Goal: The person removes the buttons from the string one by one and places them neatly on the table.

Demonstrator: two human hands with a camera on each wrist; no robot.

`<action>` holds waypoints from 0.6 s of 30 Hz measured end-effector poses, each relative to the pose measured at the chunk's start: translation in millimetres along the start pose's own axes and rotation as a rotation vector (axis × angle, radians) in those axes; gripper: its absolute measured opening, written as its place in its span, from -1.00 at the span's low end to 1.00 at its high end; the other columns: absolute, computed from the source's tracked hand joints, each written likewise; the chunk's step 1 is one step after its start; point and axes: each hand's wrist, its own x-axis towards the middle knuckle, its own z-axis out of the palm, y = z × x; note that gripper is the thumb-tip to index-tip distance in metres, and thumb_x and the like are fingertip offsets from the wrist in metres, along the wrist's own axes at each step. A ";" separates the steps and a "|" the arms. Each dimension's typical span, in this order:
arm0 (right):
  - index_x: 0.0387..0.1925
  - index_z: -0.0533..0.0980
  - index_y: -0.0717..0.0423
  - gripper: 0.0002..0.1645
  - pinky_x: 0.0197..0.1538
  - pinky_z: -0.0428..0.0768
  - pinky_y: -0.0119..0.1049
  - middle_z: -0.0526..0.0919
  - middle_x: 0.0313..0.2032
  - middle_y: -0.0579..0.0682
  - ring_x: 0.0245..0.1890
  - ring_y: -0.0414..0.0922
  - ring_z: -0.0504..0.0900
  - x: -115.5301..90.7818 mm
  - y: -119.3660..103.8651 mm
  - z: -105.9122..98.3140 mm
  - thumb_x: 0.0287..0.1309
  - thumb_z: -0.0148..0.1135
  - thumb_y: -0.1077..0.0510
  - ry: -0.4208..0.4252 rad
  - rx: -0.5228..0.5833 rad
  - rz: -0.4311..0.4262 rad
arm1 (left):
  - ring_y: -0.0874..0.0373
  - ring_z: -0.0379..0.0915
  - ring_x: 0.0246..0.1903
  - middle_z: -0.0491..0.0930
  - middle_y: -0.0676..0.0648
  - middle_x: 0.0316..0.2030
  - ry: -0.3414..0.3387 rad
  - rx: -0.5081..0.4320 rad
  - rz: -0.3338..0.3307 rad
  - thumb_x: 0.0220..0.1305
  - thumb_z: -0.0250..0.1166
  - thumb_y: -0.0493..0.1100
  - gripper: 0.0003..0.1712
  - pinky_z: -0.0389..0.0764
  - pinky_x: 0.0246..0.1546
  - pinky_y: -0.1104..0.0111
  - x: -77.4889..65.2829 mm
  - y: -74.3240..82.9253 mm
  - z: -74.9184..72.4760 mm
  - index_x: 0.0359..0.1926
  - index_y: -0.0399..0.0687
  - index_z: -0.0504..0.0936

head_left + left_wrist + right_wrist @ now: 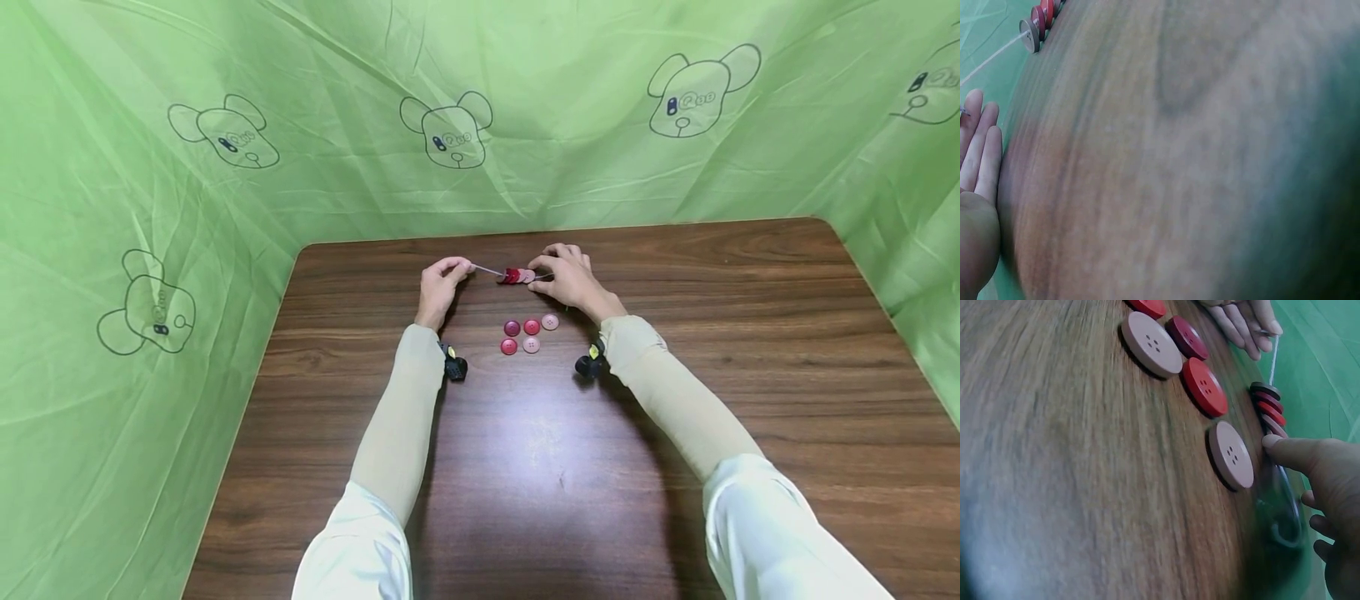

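Observation:
Between my left hand and right hand a thin pale string runs taut, carrying a row of threaded buttons in dark grey, maroon, red and pink. The left thumb and forefinger pinch the string's end; the other fingers show extended in the left wrist view. At the row's right end, the right thumb and forefinger grip a pink button by its edges. Past that hand, the string's loose tail curls on the table in the right wrist view.
Several loose four-hole buttons lie on the brown wooden table, nearer the body: a maroon one, red ones and pink ones. A green cloth with printed mouse-like outlines hangs behind and on both sides.

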 end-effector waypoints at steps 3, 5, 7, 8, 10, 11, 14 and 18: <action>0.03 0.57 -0.11 -0.57 0.25 0.14 0.11 0.33 0.26 0.15 0.26 0.17 0.17 1.1 -1.8 0.6 0.12 0.33 -0.10 0.010 0.005 0.003 | 0.19 0.64 -0.23 0.72 -0.13 -0.29 -0.004 -0.011 0.001 0.25 0.30 -0.20 -0.63 0.62 0.03 0.25 -0.3 1.0 0.2 -0.06 -0.48 0.59; 0.00 0.58 -0.11 -0.61 0.25 0.14 0.09 0.33 0.26 0.14 0.26 0.17 0.18 1.4 -2.0 1.4 0.13 0.32 -0.08 0.019 0.011 0.004 | 0.19 0.64 -0.24 0.72 -0.13 -0.30 -0.007 -0.014 0.001 0.25 0.30 -0.20 -0.61 0.62 0.04 0.22 -0.7 1.7 0.2 -0.05 -0.49 0.58; -0.03 0.59 -0.10 -0.64 0.25 0.15 0.08 0.34 0.25 0.14 0.26 0.16 0.18 1.1 -1.3 2.2 0.14 0.32 -0.08 0.029 0.014 0.001 | 0.19 0.64 -0.24 0.72 -0.12 -0.31 -0.008 -0.014 0.001 0.26 0.29 -0.21 -0.63 0.62 0.03 0.21 -1.2 2.0 0.2 -0.06 -0.49 0.59; -0.05 0.59 -0.10 -0.65 0.24 0.15 0.07 0.34 0.24 0.13 0.25 0.15 0.18 0.8 -0.5 2.7 0.13 0.33 -0.08 0.037 0.015 -0.001 | 0.19 0.64 -0.24 0.72 -0.11 -0.31 -0.007 -0.012 0.002 0.26 0.29 -0.21 -0.63 0.62 0.03 0.21 -1.4 2.0 0.3 -0.06 -0.49 0.59; -0.07 0.60 -0.08 -0.66 0.23 0.16 0.07 0.36 0.23 0.12 0.25 0.15 0.20 0.5 1.4 3.1 0.13 0.32 -0.09 0.050 0.018 -0.007 | 0.15 0.65 -0.23 0.72 -0.11 -0.32 -0.003 -0.008 0.005 0.26 0.29 -0.22 -0.66 0.63 0.02 0.22 -1.3 1.9 0.2 -0.08 -0.47 0.60; -0.08 0.60 -0.07 -0.65 0.23 0.16 0.06 0.36 0.22 0.12 0.24 0.15 0.20 0.0 2.4 3.0 0.13 0.33 -0.09 0.056 0.020 -0.010 | 0.13 0.65 -0.22 0.72 -0.11 -0.32 -0.001 -0.006 0.007 0.27 0.29 -0.23 -0.68 0.63 0.02 0.23 -1.3 1.8 0.1 -0.09 -0.45 0.61; -0.09 0.60 -0.03 -0.64 0.21 0.18 0.07 0.38 0.20 0.12 0.23 0.15 0.22 -1.5 6.0 2.1 0.13 0.32 -0.09 0.074 0.020 -0.019 | 0.06 0.65 -0.18 0.72 -0.13 -0.31 0.002 -0.001 0.010 0.27 0.29 -0.23 -0.71 0.64 0.00 0.26 -1.0 1.4 -0.1 -0.11 -0.41 0.63; -0.10 0.60 0.00 -0.64 0.20 0.20 0.09 0.41 0.19 0.13 0.22 0.15 0.25 -3.2 10.0 -0.7 0.14 0.31 -0.10 0.102 0.027 -0.022 | 0.02 0.64 -0.15 0.72 -0.16 -0.29 0.000 -0.009 0.006 0.26 0.29 -0.22 -0.69 0.64 0.00 0.26 -0.6 0.7 -1.1 -0.10 -0.42 0.63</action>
